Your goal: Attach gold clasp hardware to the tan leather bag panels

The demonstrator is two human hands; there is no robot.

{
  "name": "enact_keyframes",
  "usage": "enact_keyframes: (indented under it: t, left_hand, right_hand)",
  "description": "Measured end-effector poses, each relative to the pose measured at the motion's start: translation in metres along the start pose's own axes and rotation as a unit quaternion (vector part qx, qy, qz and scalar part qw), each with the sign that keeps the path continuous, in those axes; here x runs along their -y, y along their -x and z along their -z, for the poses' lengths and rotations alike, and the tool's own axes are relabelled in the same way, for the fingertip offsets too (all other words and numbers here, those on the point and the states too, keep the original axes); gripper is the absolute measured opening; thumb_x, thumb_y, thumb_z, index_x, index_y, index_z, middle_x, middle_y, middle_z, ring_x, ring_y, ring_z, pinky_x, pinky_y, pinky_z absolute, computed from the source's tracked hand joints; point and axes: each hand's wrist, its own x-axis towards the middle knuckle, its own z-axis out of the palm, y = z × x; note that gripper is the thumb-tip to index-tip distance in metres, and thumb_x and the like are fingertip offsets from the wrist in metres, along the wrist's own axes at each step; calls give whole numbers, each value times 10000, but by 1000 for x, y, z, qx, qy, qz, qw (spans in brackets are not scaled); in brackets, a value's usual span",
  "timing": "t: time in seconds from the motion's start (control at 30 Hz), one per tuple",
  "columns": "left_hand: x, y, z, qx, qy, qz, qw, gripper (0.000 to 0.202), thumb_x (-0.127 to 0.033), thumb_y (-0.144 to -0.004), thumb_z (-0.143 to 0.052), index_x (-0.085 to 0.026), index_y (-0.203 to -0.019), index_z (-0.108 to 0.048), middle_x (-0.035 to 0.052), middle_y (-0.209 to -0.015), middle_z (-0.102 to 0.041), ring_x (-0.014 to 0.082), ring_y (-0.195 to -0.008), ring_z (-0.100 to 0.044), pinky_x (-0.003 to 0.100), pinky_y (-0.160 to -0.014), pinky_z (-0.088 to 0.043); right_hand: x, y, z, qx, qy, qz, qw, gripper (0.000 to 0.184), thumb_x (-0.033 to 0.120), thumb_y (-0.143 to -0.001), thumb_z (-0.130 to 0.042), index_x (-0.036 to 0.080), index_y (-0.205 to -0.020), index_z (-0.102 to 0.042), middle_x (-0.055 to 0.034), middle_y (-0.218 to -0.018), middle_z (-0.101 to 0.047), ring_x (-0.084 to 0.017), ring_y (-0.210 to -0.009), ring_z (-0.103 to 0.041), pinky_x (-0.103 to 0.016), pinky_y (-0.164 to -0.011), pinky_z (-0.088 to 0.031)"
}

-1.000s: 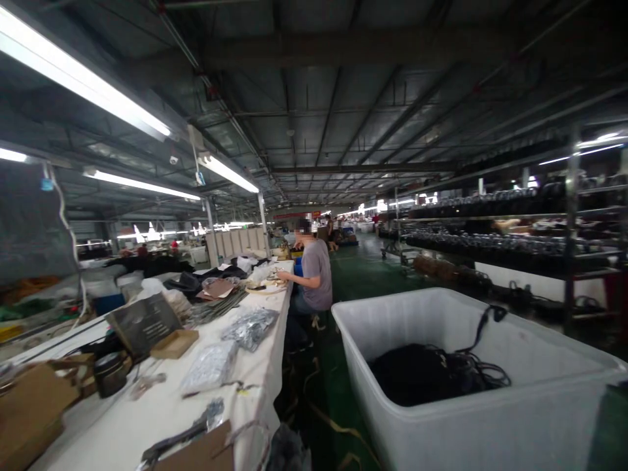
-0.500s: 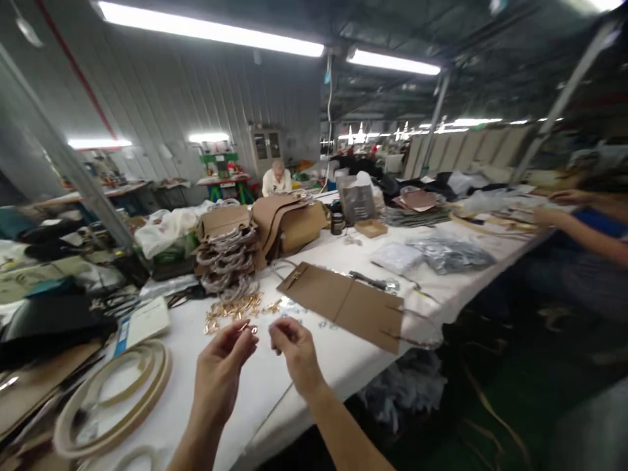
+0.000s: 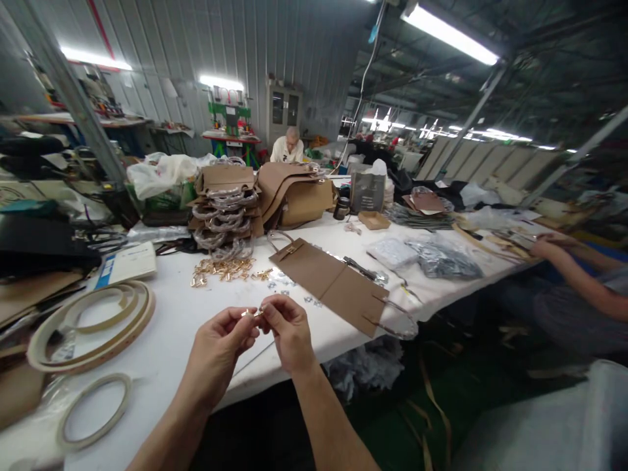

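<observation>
In front of me, over the table's near edge, my two hands meet at the fingertips. My left hand (image 3: pixel 213 347) pinches a small gold metal fitting (image 3: pixel 249 313). My right hand (image 3: pixel 290 333) is closed in a pinch at the fitting's other end; its fingers partly cover the piece. Beyond them lies a heap of loose gold fittings (image 3: pixel 223 269), with several small silver metal pieces (image 3: pixel 313 301) to its right. A flat brown bag panel (image 3: pixel 328 282) with handles at both ends and a gold fitting near its far end rests on the white table (image 3: pixel 191 320).
Rolls of tan strip (image 3: pixel 140 327) and a tape ring (image 3: pixel 66 428) lie at left. Stacked brown panels with wrapped handles (image 3: pixel 228 209) stand behind. Plastic-wrapped packs (image 3: pixel 441 258) sit at right, near a co-worker's arm (image 3: pixel 572 271). Another person (image 3: pixel 288 149) sits beyond.
My right hand has come in to the left hand, and the fingertips now meet at the gold fitting; before, they were apart. The camera view has tilted downward.
</observation>
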Motion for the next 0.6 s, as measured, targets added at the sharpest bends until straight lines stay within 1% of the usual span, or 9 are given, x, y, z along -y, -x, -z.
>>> enact_keyframes:
  t: [0.07,0.17,0.3,0.4,0.5,0.6]
  left_hand:
    - [0,1,-3,-1,18,25,1000,464,-479,-627,-966,-129,-848,-756,2,-692,-672,49,-581,-535,101,-507,-433]
    - [1,3,-4,-10,41,54,998,519,-515,-568,-983,-122,-813,-750,22,-739,-694,55,-625,-560,100,-556,-477]
    - [2,7,-5,-5,58,67,996,525,-536,-575,-974,-113,-784,-745,37,-780,-707,50,-641,-548,102,-601,-503]
    - [2,10,-4,-12,63,77,995,531,-540,-565,-977,-113,-783,-748,25,-747,-693,45,-613,-529,98,-572,-490]
    - [3,12,-2,-24,73,83,994,527,-521,-555,-986,-114,-795,-751,9,-708,-676,43,-579,-526,97,-527,-474]
    - [6,13,0,-33,92,94,991,522,-492,-542,-999,-119,-809,-749,8,-733,-690,39,-572,-544,93,-516,-481]
  right_hand:
    - [-1,1,3,2,-5,-6,1000,226,392,-820,-862,208,-860,-737,15,-711,-654,-113,-613,-562,-259,-584,-432]
    - [0,2,5,7,2,-9,1000,238,407,-811,-867,206,-845,-742,11,-702,-653,-120,-616,-563,-264,-586,-435]
    - [3,4,8,27,24,-9,999,244,417,-807,-864,202,-829,-751,3,-707,-650,-128,-621,-560,-278,-593,-443]
    - [6,5,9,40,37,-11,998,226,408,-807,-862,209,-816,-756,-6,-737,-666,-142,-654,-585,-287,-609,-460]
    - [9,6,10,55,49,-6,997,174,367,-825,-850,215,-815,-765,-10,-756,-676,-148,-679,-614,-291,-632,-468]
    - [11,6,11,67,67,0,996,154,347,-827,-846,217,-801,-767,-12,-767,-680,-152,-684,-628,-296,-635,-478]
